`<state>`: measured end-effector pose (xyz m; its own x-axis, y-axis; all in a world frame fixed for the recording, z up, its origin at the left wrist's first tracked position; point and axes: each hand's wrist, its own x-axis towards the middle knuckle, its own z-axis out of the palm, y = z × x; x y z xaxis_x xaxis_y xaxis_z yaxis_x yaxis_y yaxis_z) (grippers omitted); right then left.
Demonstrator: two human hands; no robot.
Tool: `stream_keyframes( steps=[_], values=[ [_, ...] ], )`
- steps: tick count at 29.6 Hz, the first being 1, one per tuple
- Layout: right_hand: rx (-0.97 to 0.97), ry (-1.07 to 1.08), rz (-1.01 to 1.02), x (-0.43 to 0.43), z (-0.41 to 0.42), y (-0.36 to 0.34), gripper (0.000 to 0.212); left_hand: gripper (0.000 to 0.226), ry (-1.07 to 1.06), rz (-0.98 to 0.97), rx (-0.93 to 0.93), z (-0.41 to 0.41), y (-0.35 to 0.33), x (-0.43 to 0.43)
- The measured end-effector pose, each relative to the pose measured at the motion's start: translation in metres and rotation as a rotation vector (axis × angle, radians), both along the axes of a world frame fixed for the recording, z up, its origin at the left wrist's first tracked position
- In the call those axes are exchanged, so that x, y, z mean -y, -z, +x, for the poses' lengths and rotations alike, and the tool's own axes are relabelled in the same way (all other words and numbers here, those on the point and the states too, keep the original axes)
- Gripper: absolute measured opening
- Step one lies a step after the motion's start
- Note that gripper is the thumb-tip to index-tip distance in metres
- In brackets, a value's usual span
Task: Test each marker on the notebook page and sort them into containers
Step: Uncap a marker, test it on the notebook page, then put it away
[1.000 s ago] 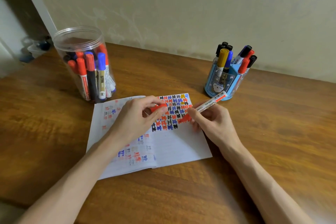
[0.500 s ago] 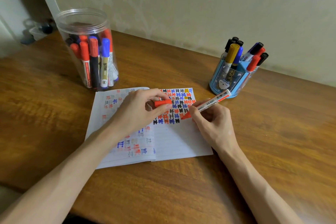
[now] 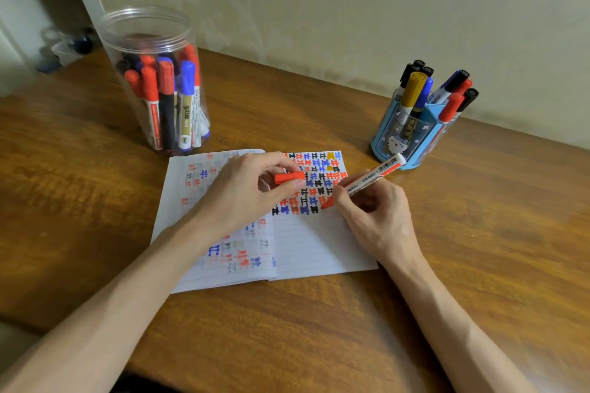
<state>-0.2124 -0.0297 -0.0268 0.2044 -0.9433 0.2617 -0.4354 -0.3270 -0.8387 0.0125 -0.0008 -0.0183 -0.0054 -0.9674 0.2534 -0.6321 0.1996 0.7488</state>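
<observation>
At the far left, a clear round plastic jar point(image 3: 127, 51) on the wooden table point(image 3: 479, 233) holds many capped markers, so much of the sorting looks done. The left hand point(image 3: 242, 198) rests on the open lined notebook point(image 3: 313, 249), its fingers point(image 3: 277, 165) pinching a red marker cap point(image 3: 289, 177). The right hand point(image 3: 378, 217) grips the uncapped red-and-white marker point(image 3: 372, 176), tip at the edge of the page's grid of red, blue and black test marks. A blue cartoon pen holder point(image 3: 396, 140) at the right carries more markers. This marker is probably mid-test, with capping and sorting still to come. Compared with the earlier frames, both holds and the tip's place match, and only the view has shifted.
</observation>
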Motion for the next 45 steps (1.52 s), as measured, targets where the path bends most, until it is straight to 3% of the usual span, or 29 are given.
stream_keyframes(
  steps=[22, 45],
  values=[
    [0.082, -0.030, 0.007, 0.0011, -0.0028, 0.0022, 0.013, 0.030, 0.011, 0.002, 0.004, 0.0009, 0.0036, 0.0005],
    [0.018, -0.052, 0.019, -0.0003, -0.0006, 0.0046, 0.009, 0.026, 0.027, -0.010, -0.006, 0.0026, 0.0061, -0.0017]
  ],
)
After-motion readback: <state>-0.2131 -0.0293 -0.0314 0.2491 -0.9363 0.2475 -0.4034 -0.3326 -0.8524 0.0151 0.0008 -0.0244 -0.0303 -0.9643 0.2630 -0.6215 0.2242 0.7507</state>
